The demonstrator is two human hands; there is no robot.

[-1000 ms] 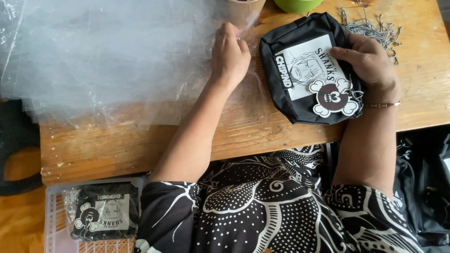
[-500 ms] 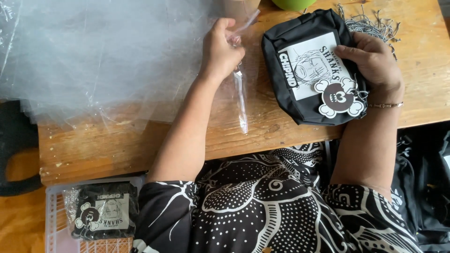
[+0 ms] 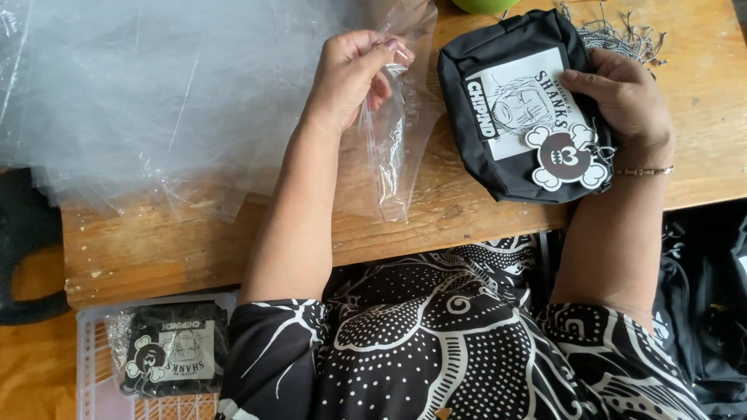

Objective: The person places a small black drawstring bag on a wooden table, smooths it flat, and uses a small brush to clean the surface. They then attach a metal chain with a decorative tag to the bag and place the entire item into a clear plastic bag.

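Observation:
My left hand pinches the top edge of a clear plastic bag, which hangs crumpled down to the wooden table. My right hand grips the right side of a black pouch lying on the table. The pouch carries a white printed patch with a drawn face and a skull-and-bones hang tag on a thin chain.
A stack of clear plastic bags covers the table's left half. A pile of small metal chains and a green bowl sit at the far edge. A white crate at lower left holds a bagged pouch.
My left hand has lifted one clear bag off the stack and turned palm-up, so the bag now hangs more open. The right hand and pouch stayed nearly still.

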